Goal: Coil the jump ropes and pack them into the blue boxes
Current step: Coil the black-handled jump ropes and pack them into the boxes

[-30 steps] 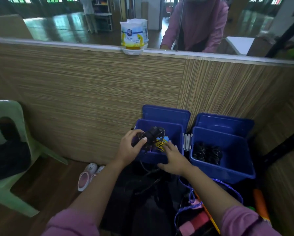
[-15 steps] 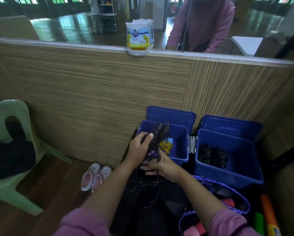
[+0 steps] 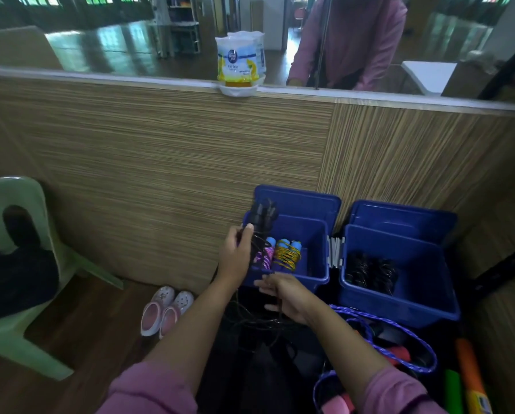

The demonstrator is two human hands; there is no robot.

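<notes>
Since half a second ago, left hand (image 3: 235,258) has lifted the black jump rope handles (image 3: 260,213) higher, above the left blue box (image 3: 315,231); right hand (image 3: 286,297) has dropped lower, drawing the black cord (image 3: 262,322) out. Head view: left fingers clenched round the handles, right fingers loosely pinching cord. Slack hangs tangled below, so coiling looks barely begun. Two coiled ropes (image 3: 280,253) already sit in that box; dark coils (image 3: 369,271) lie in the right blue box (image 3: 423,258).

Two blue boxes (image 3: 298,231) (image 3: 399,282) stand against a brown striped wood-grain panel (image 3: 160,162). One holds a yellow-wound rope (image 3: 286,256) and a pink-purple one (image 3: 264,258), both blue-capped; the other's coils (image 3: 369,271) look black. Pink sleeves (image 3: 154,389), pale green chair (image 3: 17,264).
</notes>
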